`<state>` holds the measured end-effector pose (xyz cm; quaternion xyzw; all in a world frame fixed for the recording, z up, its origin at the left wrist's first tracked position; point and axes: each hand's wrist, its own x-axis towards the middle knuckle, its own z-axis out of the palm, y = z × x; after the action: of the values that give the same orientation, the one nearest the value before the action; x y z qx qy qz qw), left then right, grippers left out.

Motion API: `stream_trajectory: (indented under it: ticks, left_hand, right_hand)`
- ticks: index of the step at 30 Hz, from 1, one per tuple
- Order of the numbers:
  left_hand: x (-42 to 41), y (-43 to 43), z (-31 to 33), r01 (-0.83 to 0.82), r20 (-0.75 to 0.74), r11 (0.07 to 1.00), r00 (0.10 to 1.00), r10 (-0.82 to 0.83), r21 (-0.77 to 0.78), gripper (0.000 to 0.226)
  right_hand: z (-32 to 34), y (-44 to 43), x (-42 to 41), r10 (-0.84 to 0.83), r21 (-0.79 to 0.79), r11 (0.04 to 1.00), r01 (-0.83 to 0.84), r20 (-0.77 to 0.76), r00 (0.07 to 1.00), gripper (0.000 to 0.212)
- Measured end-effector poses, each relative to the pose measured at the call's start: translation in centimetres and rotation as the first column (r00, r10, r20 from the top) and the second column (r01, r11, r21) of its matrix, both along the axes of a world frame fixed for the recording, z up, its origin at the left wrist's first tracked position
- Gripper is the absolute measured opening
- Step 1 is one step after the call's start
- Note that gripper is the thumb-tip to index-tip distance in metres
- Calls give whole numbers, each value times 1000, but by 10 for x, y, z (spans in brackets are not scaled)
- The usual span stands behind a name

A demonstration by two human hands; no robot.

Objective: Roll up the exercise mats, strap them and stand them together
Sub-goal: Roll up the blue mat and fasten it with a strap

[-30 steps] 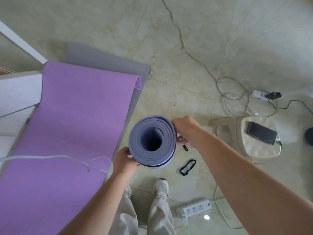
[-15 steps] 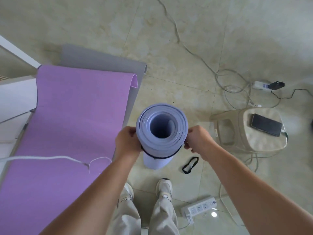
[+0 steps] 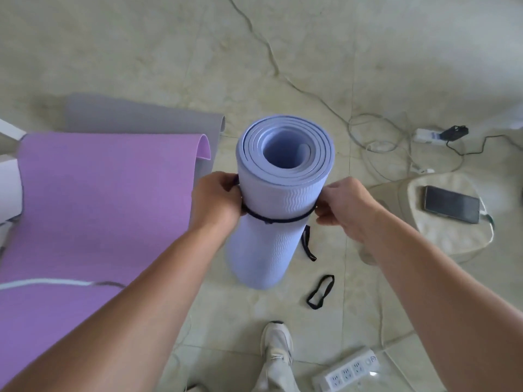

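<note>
Strapping step in hand. A rolled lavender-blue ribbed foam exercise mat [image 3: 283, 199] is held upright at frame centre; whether its lower end touches the beige tiled floor [image 3: 141, 52] cannot be told. A thin black elastic strap [image 3: 278, 219] is looped round the roll's upper part. The left hand [image 3: 218, 200] is at the roll's left side, its grip closed, pinching the strap. The right hand [image 3: 343, 206] is at the right side, its grip pinched on the strap too. A loose black strap loop [image 3: 321, 291] lies on the floor at lower centre-right. A flat purple mat [image 3: 99, 199] is laid over a flat grey mat [image 3: 135, 114] at left, both unrolled.

Next, as judged: the strap is to be evened and seated, the roll stood, then the 2 flat mats rolled. No brand or readable writing is seen.
</note>
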<state>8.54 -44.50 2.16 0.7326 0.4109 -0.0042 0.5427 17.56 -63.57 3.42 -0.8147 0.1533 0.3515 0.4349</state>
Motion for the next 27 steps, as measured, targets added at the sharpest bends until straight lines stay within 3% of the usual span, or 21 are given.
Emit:
stream_trajectory:
  ticks: [3, 6, 10, 14, 17, 20, 22, 24, 27]
  left_hand:
    - [-18, -1, -22, 116, -98, 985, 990, -104, 129, 30]
    - [-35, -2, -57, 186, -244, 972, 958, -147, 142, 31]
    - [-21, 5, -113, 32, -189, 999, 982, -27, 20, 17]
    - [-28, 8, -155, 91, -227, 993, 968, -106, -76, 26]
    - [-30, 7, -174, 35, -203, 980, 976, -75, -195, 25]
    - [-18, -1, -180, 20, -95, 968, 994, -45, -249, 25]
    - [-9, -7, -176, 47, -22, 966, 998, -54, -254, 26]
    - [0, -8, -165, 106, 73, 951, 993, -89, -291, 29]
    - [8, -4, -135, 201, 222, 903, 967, -122, -380, 27]
  right_hand:
    - [-33, -5, -13, 50, -92, 994, -53, -33, 998, 20]
    - [-71, -7, -42, 56, -163, 984, -70, -85, 995, 19]
    - [-121, 2, -43, 9, -157, 988, -14, -34, 999, 24]
    - [-158, 4, -50, -17, -153, 988, 5, -76, 997, 16]
    - [-176, 7, -59, -42, -114, 993, 31, -95, 995, 21]
    - [-182, 10, -48, -22, -90, 996, 22, -4, 1000, 23]
    - [-181, 10, -38, 80, -126, 990, -59, 170, 982, 16]
    - [-176, 6, -31, 127, -92, 991, -101, 356, 926, 36]
    - [-159, -6, -30, 48, 198, 970, -144, 421, 906, 80]
